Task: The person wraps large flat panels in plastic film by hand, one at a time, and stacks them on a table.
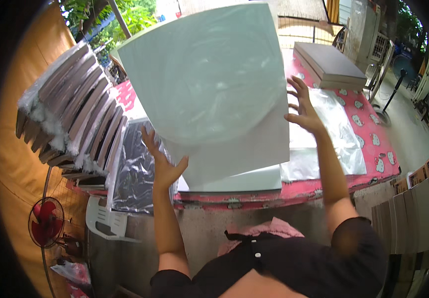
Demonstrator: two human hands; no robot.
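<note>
1. Head view: large white board in a clear plastic sleeve (209, 74), tilted in mid-air above the table (373, 169).
2. Left hand (162, 164) and right hand (303, 107): fingers spread wide, palms at the board's edges, gripping nothing.
3. Risk: the slick sleeve could slide between open palms and drop onto the white sheets (234, 179) below.

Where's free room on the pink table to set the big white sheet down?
Little bare room. The pink tablecloth shows free only along the right edge, between the clear plastic sheet and the grey flat box. The centre holds the white stack; the left is crowded by the black plastic and the bundled boards.
</note>
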